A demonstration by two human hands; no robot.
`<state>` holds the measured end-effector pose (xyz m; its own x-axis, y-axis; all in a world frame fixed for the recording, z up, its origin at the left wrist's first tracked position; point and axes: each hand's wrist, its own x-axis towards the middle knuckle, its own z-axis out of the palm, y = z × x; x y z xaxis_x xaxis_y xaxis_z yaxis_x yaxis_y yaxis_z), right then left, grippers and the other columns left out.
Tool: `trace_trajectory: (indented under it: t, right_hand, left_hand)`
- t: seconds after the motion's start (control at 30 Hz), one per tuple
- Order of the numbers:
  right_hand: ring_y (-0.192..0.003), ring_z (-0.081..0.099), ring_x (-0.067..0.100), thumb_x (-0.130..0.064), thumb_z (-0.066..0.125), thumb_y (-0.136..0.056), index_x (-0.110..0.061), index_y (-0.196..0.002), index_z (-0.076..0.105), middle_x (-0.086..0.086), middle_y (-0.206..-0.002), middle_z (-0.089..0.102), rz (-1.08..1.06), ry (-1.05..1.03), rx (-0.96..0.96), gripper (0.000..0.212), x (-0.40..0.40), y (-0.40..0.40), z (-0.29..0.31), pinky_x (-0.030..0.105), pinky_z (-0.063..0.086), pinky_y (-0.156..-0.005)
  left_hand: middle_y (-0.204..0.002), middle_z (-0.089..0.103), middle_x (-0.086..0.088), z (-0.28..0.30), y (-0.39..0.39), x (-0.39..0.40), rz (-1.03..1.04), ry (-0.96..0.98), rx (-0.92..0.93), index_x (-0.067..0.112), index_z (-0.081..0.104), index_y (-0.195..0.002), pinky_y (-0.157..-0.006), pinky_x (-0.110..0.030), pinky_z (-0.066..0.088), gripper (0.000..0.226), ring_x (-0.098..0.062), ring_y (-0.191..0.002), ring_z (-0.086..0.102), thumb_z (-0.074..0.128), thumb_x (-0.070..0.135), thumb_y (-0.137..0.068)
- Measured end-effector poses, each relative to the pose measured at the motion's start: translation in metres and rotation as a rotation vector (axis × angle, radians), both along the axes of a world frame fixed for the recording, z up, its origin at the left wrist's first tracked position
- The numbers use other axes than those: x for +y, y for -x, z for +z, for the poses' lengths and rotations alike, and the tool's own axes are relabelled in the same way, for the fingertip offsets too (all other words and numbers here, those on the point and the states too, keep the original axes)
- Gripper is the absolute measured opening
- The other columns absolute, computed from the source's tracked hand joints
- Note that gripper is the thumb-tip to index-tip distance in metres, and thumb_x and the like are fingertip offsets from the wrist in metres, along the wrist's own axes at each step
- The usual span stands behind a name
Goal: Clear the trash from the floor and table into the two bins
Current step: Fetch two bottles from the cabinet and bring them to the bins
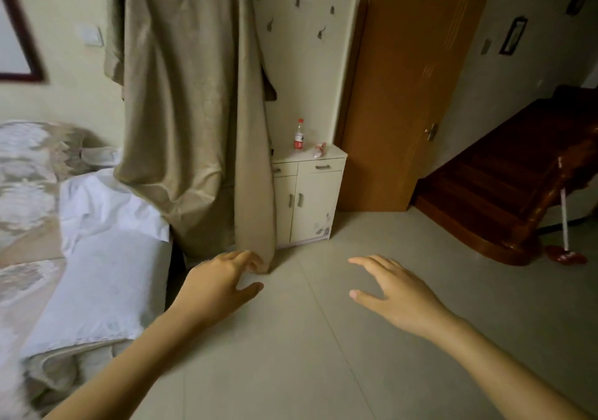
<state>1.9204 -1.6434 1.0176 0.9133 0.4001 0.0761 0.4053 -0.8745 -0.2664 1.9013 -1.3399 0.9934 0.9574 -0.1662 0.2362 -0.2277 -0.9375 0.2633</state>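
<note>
A clear plastic bottle [299, 134] with a red cap and red label stands upright on a small cream cabinet [307, 199] against the far wall. A second, crushed bottle [319, 149] lies on its side next to it on the cabinet top. My left hand [223, 280] reaches forward over the floor with relaxed fingers, its fingertips close to the hem of a hanging beige curtain [194, 112]. My right hand [394, 290] is stretched out over the tiles, fingers spread, holding nothing. No bin is in view.
A bed [97, 274] with white sheets fills the left side. An orange wooden door [404, 89] stands right of the cabinet. Dark wooden stairs [504, 176] rise at the right, with a red mop [565, 254] leaning beside them. Grey floor tiles [323, 355] spread ahead.
</note>
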Motion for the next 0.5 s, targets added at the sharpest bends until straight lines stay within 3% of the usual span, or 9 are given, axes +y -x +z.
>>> trace_trajectory:
  t: [0.23, 0.5]
  right_hand:
    - [-0.13, 0.034, 0.002, -0.053, 0.048, -0.091, -0.039, -0.14, 0.032, -0.022, -0.142, 0.035, 0.119, 0.036, -0.025, 0.053, 0.037, -0.151, -0.001, 0.025, 0.034, -0.101]
    - [-0.128, 0.036, 0.0, -0.052, 0.049, -0.091, -0.039, -0.139, 0.035, -0.024, -0.14, 0.038, 0.123, 0.036, -0.035, 0.052, 0.07, -0.323, -0.006, 0.023, 0.036, -0.101]
  left_hand:
    - [-0.118, 0.061, 0.018, -0.015, -0.121, 0.04, 0.072, 0.001, 0.042, 0.033, 0.056, -0.119, -0.081, -0.025, 0.05, 0.037, -0.008, -0.106, 0.061, 0.061, 0.048, -0.086]
    - [-0.117, 0.059, 0.018, -0.028, -0.312, 0.084, 0.049, 0.034, 0.104, 0.036, 0.052, -0.121, -0.083, -0.028, 0.053, 0.04, -0.003, -0.099, 0.061, 0.057, 0.054, -0.086]
